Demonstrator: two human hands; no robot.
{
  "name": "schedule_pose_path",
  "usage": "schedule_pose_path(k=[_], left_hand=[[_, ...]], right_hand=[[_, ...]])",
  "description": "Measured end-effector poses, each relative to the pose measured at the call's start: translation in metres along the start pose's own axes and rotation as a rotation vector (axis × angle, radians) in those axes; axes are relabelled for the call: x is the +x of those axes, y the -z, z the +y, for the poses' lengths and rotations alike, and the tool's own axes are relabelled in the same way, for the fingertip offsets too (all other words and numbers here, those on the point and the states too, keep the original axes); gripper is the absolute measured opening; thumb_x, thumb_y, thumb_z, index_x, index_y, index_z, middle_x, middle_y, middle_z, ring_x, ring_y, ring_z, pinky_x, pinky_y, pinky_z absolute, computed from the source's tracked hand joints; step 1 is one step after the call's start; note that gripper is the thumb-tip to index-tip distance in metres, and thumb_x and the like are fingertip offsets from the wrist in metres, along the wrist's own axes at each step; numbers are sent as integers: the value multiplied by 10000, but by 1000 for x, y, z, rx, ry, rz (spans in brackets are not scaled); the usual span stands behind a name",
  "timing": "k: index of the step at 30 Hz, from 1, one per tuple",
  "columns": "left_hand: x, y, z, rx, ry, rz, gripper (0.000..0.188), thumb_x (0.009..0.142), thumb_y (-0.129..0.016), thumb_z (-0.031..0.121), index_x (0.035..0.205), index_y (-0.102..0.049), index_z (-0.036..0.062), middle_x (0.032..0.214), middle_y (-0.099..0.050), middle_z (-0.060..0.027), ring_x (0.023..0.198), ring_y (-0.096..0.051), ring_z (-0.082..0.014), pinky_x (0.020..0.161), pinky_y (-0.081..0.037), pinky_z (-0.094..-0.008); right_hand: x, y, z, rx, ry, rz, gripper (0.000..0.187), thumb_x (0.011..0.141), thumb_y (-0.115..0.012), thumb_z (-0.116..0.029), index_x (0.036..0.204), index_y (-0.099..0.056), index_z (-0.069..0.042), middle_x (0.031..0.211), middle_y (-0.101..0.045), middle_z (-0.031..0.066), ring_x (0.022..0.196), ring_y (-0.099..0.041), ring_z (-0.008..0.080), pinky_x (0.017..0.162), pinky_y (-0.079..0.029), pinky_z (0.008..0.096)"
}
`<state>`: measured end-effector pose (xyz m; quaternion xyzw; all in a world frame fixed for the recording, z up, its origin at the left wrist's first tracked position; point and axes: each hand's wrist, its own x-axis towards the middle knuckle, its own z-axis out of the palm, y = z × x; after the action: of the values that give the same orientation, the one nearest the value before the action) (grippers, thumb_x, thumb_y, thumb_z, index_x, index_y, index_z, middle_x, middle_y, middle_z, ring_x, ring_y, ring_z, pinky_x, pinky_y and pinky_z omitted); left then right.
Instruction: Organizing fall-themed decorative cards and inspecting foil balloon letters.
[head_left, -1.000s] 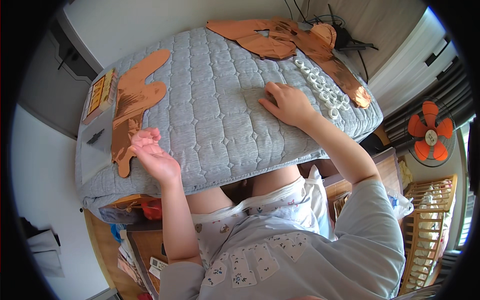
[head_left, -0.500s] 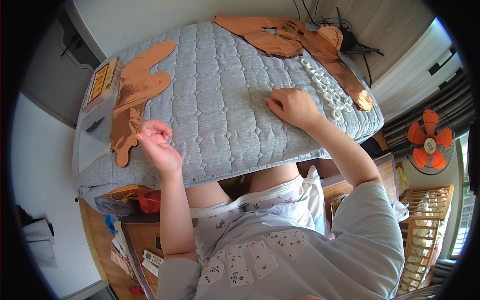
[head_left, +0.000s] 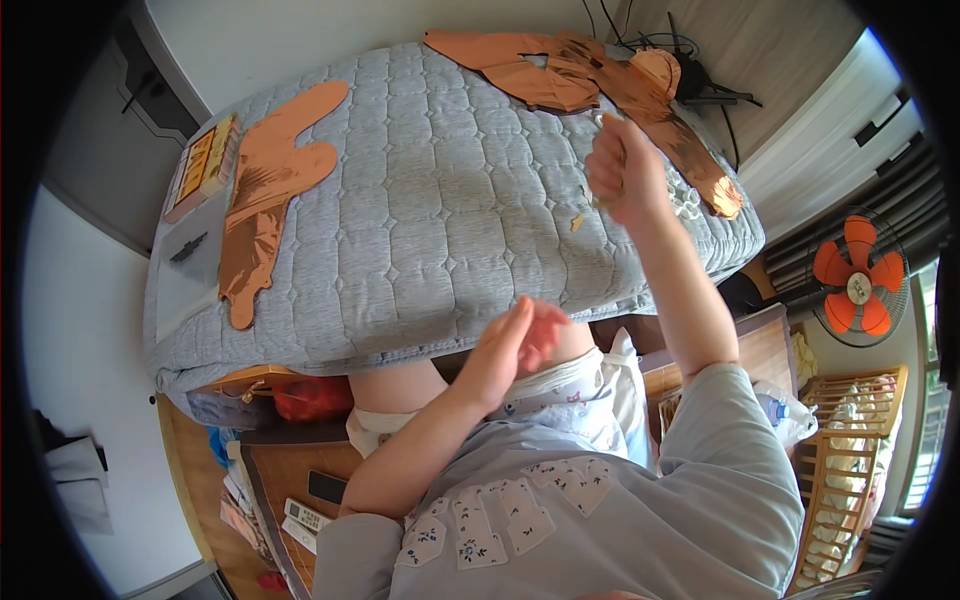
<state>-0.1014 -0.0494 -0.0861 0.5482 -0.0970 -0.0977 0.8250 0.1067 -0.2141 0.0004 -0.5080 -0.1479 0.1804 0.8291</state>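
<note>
Head view, notes traded between two observers.

A: Right hand (head_left: 628, 172) first. What is it doing?

B: Raised over the grey quilted fabric mattress (head_left: 430, 210), fingers folded in against the palm like a fist. Small tan-yellow slivers seem to show at its edge; too small to tell whether it clamps anything.

A: Anything loose nearby?

B: One ragged tan-yellow scrap (head_left: 577, 222), just to the left of that hand and a little nearer the body. Cannot tell if it lies on the cloth or is in the air.

A: And the white ring-shaped pieces (head_left: 686, 197)?

B: Bunched just to the right of the right hand, partly hidden behind it.

A: Left hand (head_left: 522, 345)?

B: Blurred. Over the lap, by the mattress's near edge; thumb and fingers apart, fingers loosely bent, nothing seen between them. Well apart from the right hand.

A: Foil?

B: Two lots. A crumpled shiny copper-coloured sheet (head_left: 560, 88) lies beyond the right hand, its long strip running down that hand's right side. A flat copper-coloured piece with rounded lobes (head_left: 262, 195) lies well to the left of both hands, and past it a yellow-and-red rectangular box (head_left: 203, 168).

A: Farther out?

B: Round fan with orange blades (head_left: 858, 240), well to the right hand's right.
</note>
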Motion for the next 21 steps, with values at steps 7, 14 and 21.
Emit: schedule_pose_path(k=[7, 14, 21], left_hand=[[20, -24, -45, -941, 340, 86, 613, 1033, -424, 540, 1404, -468, 54, 1336, -565, -90, 1249, -537, -192, 1088, -409, -365], [7, -32, -73, -885, 4, 197, 531, 1071, -310, 416, 1401, -480, 37, 1362, -532, -97, 1312, -474, -227, 1137, -358, -387], [-1, -46, -75, -963, 23, 354, 496, 1076, -277, 382, 1395, -469, 55, 1241, -553, -48, 1215, -510, -158, 1056, -397, -319]], right_hand=[[-116, -56, 66, -780, 480, -334, 230, 882, -668, -115, 683, -570, -53, 597, -527, 66, 535, -522, 201, 545, -413, 296], [-138, -56, 99, -950, 570, -300, 161, 799, -683, -106, 704, -575, -33, 677, -575, 109, 594, -568, 283, 529, -436, 363], [-144, -42, 120, -844, 655, -294, 144, 762, -714, -89, 743, -576, -56, 746, -583, 79, 677, -574, 273, 611, -455, 364]])
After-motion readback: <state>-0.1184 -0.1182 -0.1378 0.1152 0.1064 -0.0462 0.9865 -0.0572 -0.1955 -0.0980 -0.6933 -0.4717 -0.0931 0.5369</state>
